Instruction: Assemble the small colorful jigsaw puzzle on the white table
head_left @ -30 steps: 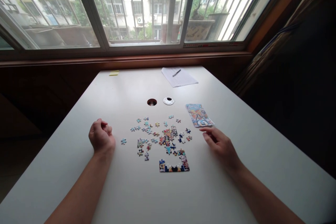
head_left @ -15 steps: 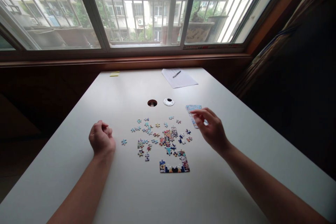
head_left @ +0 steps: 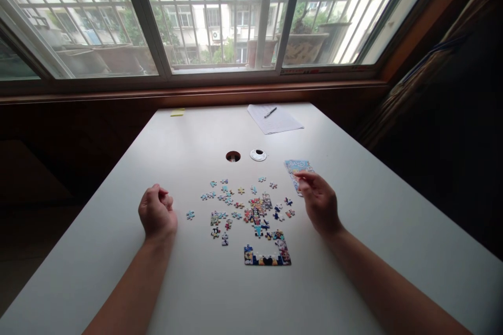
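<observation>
Your left hand [head_left: 157, 213] sits on the table [head_left: 196, 293] with its fingers curled in against the palm like a loose fist; whether anything is tucked inside, you cannot tell from here. Just beside it, toward the middle, lies a single blue puzzle piece [head_left: 190, 215], apart from your knuckles.

Your right hand [head_left: 320, 201] is on the other side of the puzzle, its thumb and forefinger close together and pointing inward. It covers the lower right part of the picture card [head_left: 296, 165] from your view; you cannot tell whether the fingertips meet, or whether they touch the card or hang above it.

Between your hands, the loose puzzle pieces [head_left: 225, 196] are scattered flat over the tabletop, many of them light blue. Right of their middle is a joined cluster [head_left: 256, 212] in reds and oranges, with more pieces crowded around it. Nearest you lies a joined edge section [head_left: 285, 257], its bottom border straight, its right side rising taller than its left.

Beyond the pieces, you have a round hole [head_left: 233, 156] in the table and a ring-shaped cover [head_left: 253, 157] beside it. Farther back are paper sheets [head_left: 281, 124] with a pen [head_left: 270, 112] across them, and a yellow note [head_left: 177, 112] near the far left corner.
</observation>
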Demonstrator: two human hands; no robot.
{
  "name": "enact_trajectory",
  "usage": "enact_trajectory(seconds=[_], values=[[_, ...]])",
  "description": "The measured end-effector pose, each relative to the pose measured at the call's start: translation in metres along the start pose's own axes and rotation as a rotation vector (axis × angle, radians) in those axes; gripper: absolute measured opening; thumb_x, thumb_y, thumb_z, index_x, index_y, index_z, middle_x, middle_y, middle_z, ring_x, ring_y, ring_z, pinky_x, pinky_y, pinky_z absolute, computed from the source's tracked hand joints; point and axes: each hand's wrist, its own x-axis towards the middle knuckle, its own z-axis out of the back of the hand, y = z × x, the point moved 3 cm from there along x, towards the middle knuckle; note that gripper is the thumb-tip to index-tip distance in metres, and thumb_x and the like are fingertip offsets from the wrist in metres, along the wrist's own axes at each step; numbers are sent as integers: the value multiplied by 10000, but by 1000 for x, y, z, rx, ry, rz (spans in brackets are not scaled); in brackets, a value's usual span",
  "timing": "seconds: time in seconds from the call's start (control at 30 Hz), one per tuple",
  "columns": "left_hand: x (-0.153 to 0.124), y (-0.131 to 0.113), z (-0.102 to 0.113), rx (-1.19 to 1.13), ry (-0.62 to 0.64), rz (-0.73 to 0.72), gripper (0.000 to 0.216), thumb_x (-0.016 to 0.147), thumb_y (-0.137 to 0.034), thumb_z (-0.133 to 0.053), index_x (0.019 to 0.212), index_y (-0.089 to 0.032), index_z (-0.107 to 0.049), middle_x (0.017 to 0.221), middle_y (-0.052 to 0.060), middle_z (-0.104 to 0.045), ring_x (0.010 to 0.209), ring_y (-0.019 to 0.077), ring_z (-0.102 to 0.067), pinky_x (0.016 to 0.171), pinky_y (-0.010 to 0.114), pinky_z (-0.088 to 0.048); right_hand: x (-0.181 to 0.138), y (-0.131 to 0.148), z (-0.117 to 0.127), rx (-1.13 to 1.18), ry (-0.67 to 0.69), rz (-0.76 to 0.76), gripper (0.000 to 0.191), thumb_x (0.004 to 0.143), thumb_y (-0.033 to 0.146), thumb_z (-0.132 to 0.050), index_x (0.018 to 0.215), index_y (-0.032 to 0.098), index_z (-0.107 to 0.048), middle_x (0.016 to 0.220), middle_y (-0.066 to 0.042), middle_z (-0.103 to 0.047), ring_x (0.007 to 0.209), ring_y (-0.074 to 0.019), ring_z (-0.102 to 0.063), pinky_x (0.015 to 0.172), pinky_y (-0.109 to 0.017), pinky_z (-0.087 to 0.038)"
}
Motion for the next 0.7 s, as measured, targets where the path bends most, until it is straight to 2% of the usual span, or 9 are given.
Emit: enact_trajectory(seconds=[0.13,0.37,0.7], values=[[0,0,0,5,-3,-9,259,781,-316,-637,622,-178,-487,496,-95,-344,404,46,-242,416,227,-181,-1,-1,-3,29,1,-27,215,944,328,-548,1054,221,-699,952,-46,-684,741,-176,-601,687,-322,-510],[-2,-2,0,7,-3,-22,261,778,-299,-630,602,-174,-484,489,-94,-339,403,45,-225,412,228,-160,-5,2,-7,22,14,11,201,938,311,-556,1036,222,-708,836,-19,-640,715,-166,-561,688,-309,-469],[-3,-2,1,15,2,-37,270,782,-313,-641,605,-172,-493,502,-92,-348,410,44,-242,413,223,-167,-6,5,-8,30,26,8,216,933,327,-548,1029,218,-709,787,-16,-621,698,-173,-548,657,-305,-459]])
